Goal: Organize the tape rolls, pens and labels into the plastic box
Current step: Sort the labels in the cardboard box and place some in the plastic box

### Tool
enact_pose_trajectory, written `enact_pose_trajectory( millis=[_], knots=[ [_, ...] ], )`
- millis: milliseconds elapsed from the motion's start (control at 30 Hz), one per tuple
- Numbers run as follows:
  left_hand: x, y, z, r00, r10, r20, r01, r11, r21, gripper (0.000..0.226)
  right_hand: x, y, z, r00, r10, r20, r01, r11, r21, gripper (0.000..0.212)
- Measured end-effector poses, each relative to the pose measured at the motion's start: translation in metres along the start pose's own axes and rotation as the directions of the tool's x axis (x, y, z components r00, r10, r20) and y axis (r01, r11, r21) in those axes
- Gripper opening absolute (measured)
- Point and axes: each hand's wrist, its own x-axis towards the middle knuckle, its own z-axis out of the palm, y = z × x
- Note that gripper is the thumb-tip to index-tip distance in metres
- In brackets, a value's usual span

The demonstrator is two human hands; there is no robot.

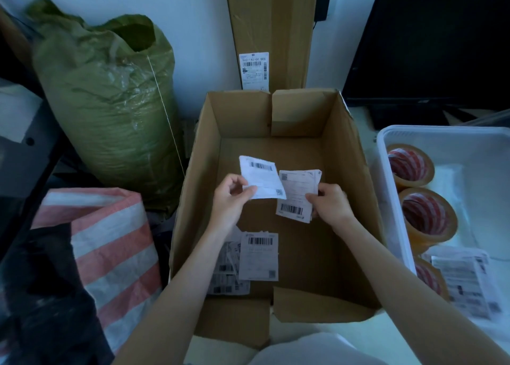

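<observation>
Left grip (230, 196): we pinched one label (260, 177) above the cardboard box (350, 171)
Right grip (329, 203): we clutched a label stack (296, 196)
Plastic box (383, 144): right of it, tape rolls (426, 215) along its left wall

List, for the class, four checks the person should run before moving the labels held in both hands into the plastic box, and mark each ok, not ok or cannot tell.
1. Left hand grips a single label: ok.
2. Right hand grips a stack of labels: ok.
3. Plastic box has bare floor beside the tape rolls: ok.
4. Cardboard box emptied of labels: not ok; loose labels lie on its floor.
5. Pens located: cannot tell; none visible.
</observation>
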Motion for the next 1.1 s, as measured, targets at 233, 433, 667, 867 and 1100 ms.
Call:
enact_pose_trajectory(
  millis=[233,433,667,867,1100],
  knots=[
    [-0.001,-0.004,0.005,0.987,-0.049,0.151,0.017,0.978,0.206,0.016,-0.004,-0.008,-0.006,0.975,0.124,0.185,-0.18,0.928,0.326,0.021],
    [-0.007,-0.016,0.014,0.981,-0.001,0.192,-0.077,0.913,0.4,0.017,-0.005,-0.007,-0.002,0.979,-0.002,0.204,-0.047,0.97,0.237,0.024],
    [-0.006,-0.019,0.013,0.987,-0.021,0.161,-0.057,0.884,0.464,0.029,-0.002,-0.003,0.0,0.994,-0.021,0.103,0.006,0.989,0.146,0.025],
    [-0.015,-0.036,0.011,0.848,-0.388,0.361,-0.252,0.305,0.918,0.075,0.0,0.0,0.001,0.998,-0.052,0.036,0.049,0.994,0.094,0.026],
    [-0.017,-0.044,0.014,0.855,-0.347,0.384,-0.339,0.187,0.922,0.063,0.002,0.003,0.001,0.998,-0.056,0.042,0.055,0.998,0.025,0.021]
  ],
)
